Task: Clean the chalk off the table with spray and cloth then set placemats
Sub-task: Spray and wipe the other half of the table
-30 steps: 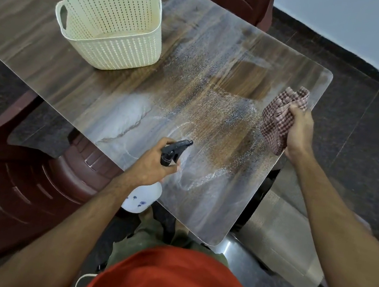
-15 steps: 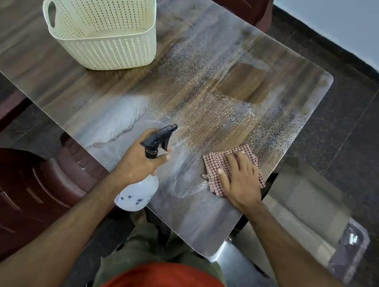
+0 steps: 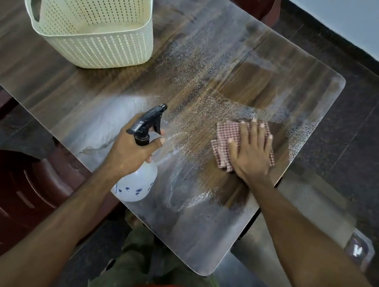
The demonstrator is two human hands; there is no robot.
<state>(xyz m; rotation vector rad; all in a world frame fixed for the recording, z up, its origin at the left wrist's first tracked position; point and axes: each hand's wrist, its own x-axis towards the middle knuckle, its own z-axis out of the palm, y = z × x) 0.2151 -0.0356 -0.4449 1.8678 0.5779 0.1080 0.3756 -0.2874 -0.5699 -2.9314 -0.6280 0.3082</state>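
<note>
Left hand grips sprayer over tabletop; right hand, fingers flat, presses cloth beside it; basket beyond left hand.

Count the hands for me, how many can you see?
2. The left hand grips the spray bottle; the right hand presses the checked cloth flat on the table.

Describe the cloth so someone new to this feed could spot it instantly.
Start at the wooden table with the cream basket at its far left. Go to the near right end, wet and smeared white. There the right hand presses flat on the cloth: folded, red-and-white checked, the only fabric on the tabletop.
</note>
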